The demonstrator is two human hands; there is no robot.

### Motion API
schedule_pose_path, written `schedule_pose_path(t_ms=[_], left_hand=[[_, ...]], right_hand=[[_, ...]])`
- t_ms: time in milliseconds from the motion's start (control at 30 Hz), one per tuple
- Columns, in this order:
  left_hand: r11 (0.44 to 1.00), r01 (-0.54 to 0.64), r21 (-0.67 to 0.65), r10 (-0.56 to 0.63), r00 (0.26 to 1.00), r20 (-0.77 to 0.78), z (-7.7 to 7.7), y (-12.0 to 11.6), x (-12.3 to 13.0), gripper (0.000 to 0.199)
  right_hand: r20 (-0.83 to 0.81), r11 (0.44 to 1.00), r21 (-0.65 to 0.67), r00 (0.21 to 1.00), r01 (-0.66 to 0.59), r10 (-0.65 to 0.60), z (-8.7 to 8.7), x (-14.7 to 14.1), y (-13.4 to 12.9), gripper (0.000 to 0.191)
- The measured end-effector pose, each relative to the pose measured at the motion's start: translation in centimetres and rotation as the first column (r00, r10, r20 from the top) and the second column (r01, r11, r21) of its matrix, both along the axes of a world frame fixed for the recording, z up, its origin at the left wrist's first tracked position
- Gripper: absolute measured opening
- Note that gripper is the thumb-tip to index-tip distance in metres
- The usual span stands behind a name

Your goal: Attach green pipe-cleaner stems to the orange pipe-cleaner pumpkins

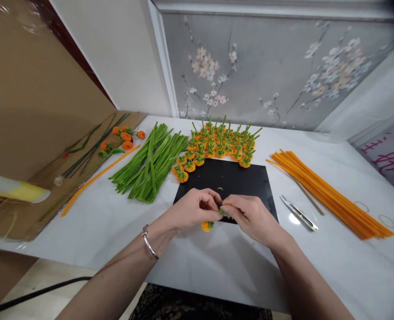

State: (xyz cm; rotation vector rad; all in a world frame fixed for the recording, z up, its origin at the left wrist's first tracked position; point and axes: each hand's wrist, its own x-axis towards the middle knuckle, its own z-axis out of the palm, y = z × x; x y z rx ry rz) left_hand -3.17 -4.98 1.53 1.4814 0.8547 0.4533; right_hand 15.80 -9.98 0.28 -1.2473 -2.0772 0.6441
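My left hand (197,206) and my right hand (252,215) meet over the front of a black mat (230,178), thumbs and fingertips pinched together. Between the fingertips is a small green fuzzy pipe-cleaner piece (223,213). Just under my left fingers shows an orange pipe-cleaner flower (206,226) with a bit of green at its side; whether it joins the pinched piece is hidden. Beyond the mat stand several finished-looking orange flowers (220,144), heads down, their green stems pointing up. A few green scraps (220,188) lie on the mat.
Green pipe cleaners (153,162) lie in a heap on the left, orange pipe cleaners (330,193) in a bundle on the right. Scissors (299,213) rest beside the mat. A single orange pipe cleaner (97,180), orange blooms (126,138) and a white-yellow tube (15,187) are farther left.
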Motion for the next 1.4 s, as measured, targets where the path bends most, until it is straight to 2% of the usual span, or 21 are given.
schedule_pose_path(t_ms=[100, 200, 300, 400, 500, 733, 867, 967, 1100, 1200, 1300, 1400], left_hand=[[0.994, 0.088, -0.069, -0.087, 0.996, 0.027, -0.2, 0.2, -0.2, 0.015], [0.987, 0.144, -0.069, -0.142, 0.989, 0.036, -0.4, 0.3, -0.2, 0.02], [0.993, 0.102, -0.05, -0.097, 0.991, 0.094, -0.5, 0.2, -0.1, 0.016], [0.997, 0.042, -0.064, -0.034, 0.991, 0.132, -0.4, 0.2, 0.0, 0.016], [0.996, -0.015, -0.082, 0.026, 0.991, 0.128, -0.3, 0.2, 0.0, 0.02], [0.993, -0.057, -0.108, 0.073, 0.985, 0.157, -0.8, 0.5, 0.1, 0.028], [0.991, -0.048, -0.126, 0.07, 0.982, 0.176, -1.2, 0.8, -0.2, 0.026], [0.99, -0.045, -0.133, 0.07, 0.981, 0.184, -1.2, 0.9, -0.4, 0.025], [0.989, -0.028, -0.142, 0.054, 0.982, 0.179, -0.9, 1.0, -0.5, 0.018], [0.987, -0.065, -0.148, 0.092, 0.978, 0.185, -0.5, 1.1, -0.8, 0.014], [0.972, -0.132, -0.194, 0.174, 0.962, 0.212, -0.2, 1.4, -1.3, 0.013], [0.964, -0.13, -0.234, 0.186, 0.954, 0.236, -0.1, 1.5, -1.7, 0.016]], right_hand=[[-0.037, 0.998, 0.044, 0.998, -0.054, 0.055, -0.1, -0.2, 0.1, 0.026], [-0.062, 0.995, 0.053, 0.994, -0.086, 0.089, -0.2, -0.4, 0.1, 0.025], [-0.092, 0.999, -0.004, 0.994, -0.053, 0.053, 0.0, -0.4, 0.1, 0.021], [-0.131, 0.993, -0.117, 0.991, -0.004, -0.012, 0.3, -0.2, 0.1, 0.019], [-0.142, 0.978, -0.208, 0.99, -0.013, -0.017, 0.4, 0.4, 0.1, 0.019], [-0.152, 0.966, -0.244, 0.987, -0.081, 0.045, 0.6, 0.7, 0.4, 0.026], [-0.109, 0.966, -0.255, 0.994, -0.032, 0.004, 0.5, 0.3, 0.4, 0.012], [-0.129, 0.96, -0.279, 0.992, -0.034, -0.002, 0.4, 0.0, 0.5, 0.009], [-0.225, 0.941, -0.332, 0.974, -0.073, -0.004, 0.4, 0.0, 0.7, 0.026], [-0.245, 0.938, -0.339, 0.97, -0.077, -0.009, 0.4, 0.3, 0.7, 0.032], [-0.236, 0.932, -0.353, 0.972, -0.078, -0.008, 0.4, 0.8, 0.8, 0.034], [-0.238, 0.923, -0.366, 0.971, -0.122, 0.034, 0.4, 0.9, 1.0, 0.029]])
